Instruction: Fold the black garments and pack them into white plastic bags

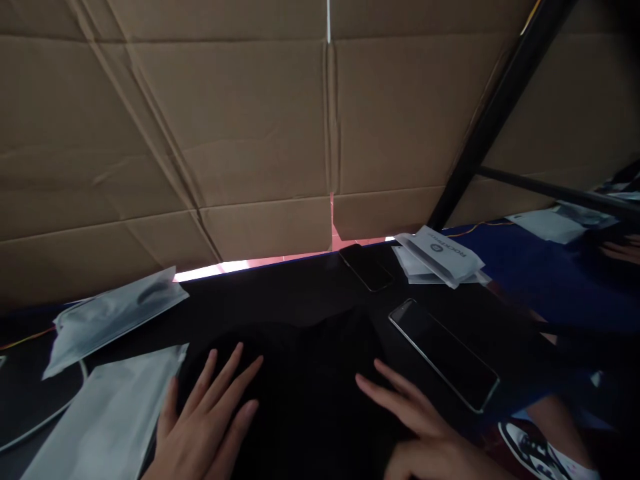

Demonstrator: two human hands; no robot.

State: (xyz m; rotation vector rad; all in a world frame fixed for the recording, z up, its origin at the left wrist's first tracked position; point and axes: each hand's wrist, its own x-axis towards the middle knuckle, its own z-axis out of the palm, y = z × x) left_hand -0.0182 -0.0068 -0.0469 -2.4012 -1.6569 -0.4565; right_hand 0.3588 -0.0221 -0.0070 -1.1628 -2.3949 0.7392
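A piece of black fabric [310, 387] lies in front of me on the black tabletop; its outline is hard to make out in the dark. My left hand [205, 413] rests on its left part, palm down with the fingers spread. On its right side lies my right hand [420, 427], two fingers stretched out and the others partly hidden. Close by my left hand is a frosted zip pouch [110, 413]. A smartphone [445, 353] with a dark screen lies just beyond my right hand.
Behind the table stands a cardboard wall [250, 120]. Another frosted pouch [115, 320], a second phone [367, 267] and white printed packets [440, 253] lie along the back. A white cable [50, 417] runs at left. A black metal frame [490, 127] and another person's hand [623, 250] are at right.
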